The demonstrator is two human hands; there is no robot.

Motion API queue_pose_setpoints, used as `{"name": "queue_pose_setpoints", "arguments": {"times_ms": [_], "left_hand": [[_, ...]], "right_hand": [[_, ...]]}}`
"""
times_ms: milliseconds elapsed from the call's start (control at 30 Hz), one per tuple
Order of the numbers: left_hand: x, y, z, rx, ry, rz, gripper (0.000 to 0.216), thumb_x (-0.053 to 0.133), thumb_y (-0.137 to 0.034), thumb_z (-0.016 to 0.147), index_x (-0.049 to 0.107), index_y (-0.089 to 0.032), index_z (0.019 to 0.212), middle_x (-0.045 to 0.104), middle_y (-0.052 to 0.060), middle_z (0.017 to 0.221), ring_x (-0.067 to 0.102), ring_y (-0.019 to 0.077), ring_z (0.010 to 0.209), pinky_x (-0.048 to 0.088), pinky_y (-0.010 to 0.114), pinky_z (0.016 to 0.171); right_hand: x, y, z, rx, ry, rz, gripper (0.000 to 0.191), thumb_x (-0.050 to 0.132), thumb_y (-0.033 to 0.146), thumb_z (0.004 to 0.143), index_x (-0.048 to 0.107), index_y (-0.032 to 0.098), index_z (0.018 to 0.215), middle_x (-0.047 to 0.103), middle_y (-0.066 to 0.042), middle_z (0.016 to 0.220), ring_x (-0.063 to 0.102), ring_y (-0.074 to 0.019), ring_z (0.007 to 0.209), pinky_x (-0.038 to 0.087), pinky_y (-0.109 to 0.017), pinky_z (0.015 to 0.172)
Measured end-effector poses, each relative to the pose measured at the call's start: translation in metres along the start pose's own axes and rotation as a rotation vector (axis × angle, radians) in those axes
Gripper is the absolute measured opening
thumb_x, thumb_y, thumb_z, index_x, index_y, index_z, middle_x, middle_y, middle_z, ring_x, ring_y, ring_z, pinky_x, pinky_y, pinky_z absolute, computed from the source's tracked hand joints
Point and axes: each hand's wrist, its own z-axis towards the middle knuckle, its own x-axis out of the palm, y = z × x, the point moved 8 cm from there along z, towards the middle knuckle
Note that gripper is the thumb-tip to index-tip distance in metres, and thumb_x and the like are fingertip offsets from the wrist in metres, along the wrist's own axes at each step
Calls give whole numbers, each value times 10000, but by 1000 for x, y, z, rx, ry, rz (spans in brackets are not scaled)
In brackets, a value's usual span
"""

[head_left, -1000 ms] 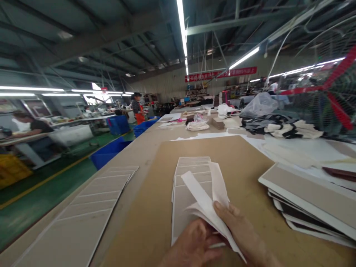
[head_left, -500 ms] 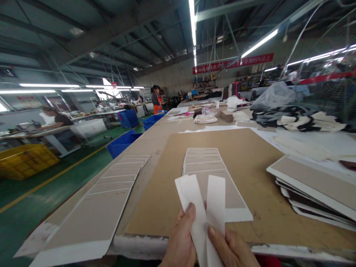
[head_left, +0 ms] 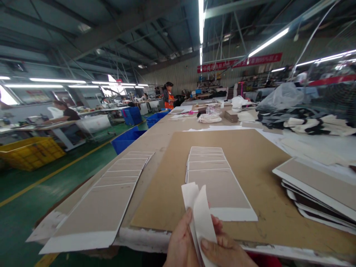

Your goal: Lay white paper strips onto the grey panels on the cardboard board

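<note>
Both hands low at bottom edge of frame, at near edge of long brown work table [head_left: 155,141]. Left hand [head_left: 180,244] thumb up, pressed along left face of white paper strips [head_left: 198,218]; right hand [head_left: 222,252] thumb laid across their lower right. Fingers of both closed on the strips, pinching them between the two hands. Strips upright, fanned slightly at top, two tips visible, one rounded, one pointed. Held in air just in front of table edge, above it.

Just beyond strips, on large brown cardboard sheet [head_left: 250,155]: overlapping row of grey-brown panels with white borders [head_left: 214,178], stepped away from viewer, nearest one largest with wide white lower margin. Strips overlap that nearest panel in view; contact cannot be told.

Left of cardboard sheet, second stepped row of similar grey-brown white-edged panels [head_left: 111,200] along table's left edge, nearest one overhanging.

Right: stack of grey and dark boards with white edges [head_left: 319,193], fanned, well apart from hands.

Far end of table: heap of black and cream fabric pieces [head_left: 303,122], clear plastic bag [head_left: 280,96].

Off table, left: blue plastic bins [head_left: 125,139] on green floor, yellow crate [head_left: 30,152]. Person in orange apron [head_left: 168,96] standing far back; another person [head_left: 62,113] seated at side bench.
</note>
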Motion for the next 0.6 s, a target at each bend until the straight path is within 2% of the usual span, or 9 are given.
{"name": "queue_pose_setpoints", "arguments": {"times_ms": [67, 133, 233, 333, 433, 500, 567, 600], "left_hand": [[2, -2, -3, 11, 62, -19, 579, 459, -602, 865, 640, -118, 1127, 658, 112, 851, 609, 267, 855, 462, 399, 818], [2, -6, -7, 68, 127, -1, 615, 551, -635, 799, 633, -137, 1150, 635, 93, 838, 595, 261, 853, 457, 390, 810], [4, -6, -14, 112, 203, 97, 561, 734, -460, 727, 608, -188, 1201, 631, 81, 852, 597, 241, 881, 438, 371, 844], [1, -5, -16, 151, 204, 170, 506, 784, -306, 693, 631, -192, 1162, 602, 45, 759, 593, 181, 765, 445, 323, 772], [-12, -6, -14, 167, 73, 161, 296, 777, -283, 707, 692, -148, 956, 600, 43, 723, 596, 162, 726, 455, 282, 706], [-21, -14, -15, 197, -40, 169, 287, 800, -324, 683, 684, -129, 858, 619, 57, 714, 609, 174, 726, 477, 281, 702], [-28, -28, -19, 258, -176, 191, 364, 843, -336, 625, 666, -127, 864, 624, 45, 698, 596, 151, 663, 488, 263, 653], [-31, -34, -23, 282, -253, 208, 406, 862, -329, 595, 657, -127, 881, 626, 36, 693, 578, 130, 614, 483, 243, 610]], "right_hand": [[2, 3, 1, -15, 14, 70, 433, 810, 449, 661, 656, 179, 961, 644, -14, 805, 608, -138, 711, 463, -205, 683], [8, 7, 1, -53, 56, 86, 433, 807, 418, 671, 626, 202, 1001, 640, -3, 803, 615, -141, 719, 476, -219, 707], [19, 8, 2, -90, 127, -11, 462, 781, 459, 685, 607, 215, 1037, 634, -18, 843, 614, -158, 731, 487, -252, 728], [27, 4, 5, -113, 177, -118, 549, 755, 543, 671, 589, 228, 1088, 627, -35, 885, 615, -183, 791, 479, -281, 782], [30, 1, 4, -95, 218, -228, 565, 657, 674, 680, 605, 223, 1016, 601, -24, 815, 594, -182, 764, 465, -282, 759], [23, 5, -2, -87, 175, -521, 540, 582, 704, 718, 620, 190, 876, 557, -13, 719, 547, -166, 685, 446, -271, 702], [7, 20, -12, -95, -4, -867, 493, 551, 657, 768, 592, 166, 750, 515, -4, 653, 489, -150, 628, 408, -257, 628], [0, 32, -19, -124, -120, -970, 464, 542, 622, 792, 573, 164, 719, 505, 0, 641, 469, -144, 618, 387, -250, 599]]}}
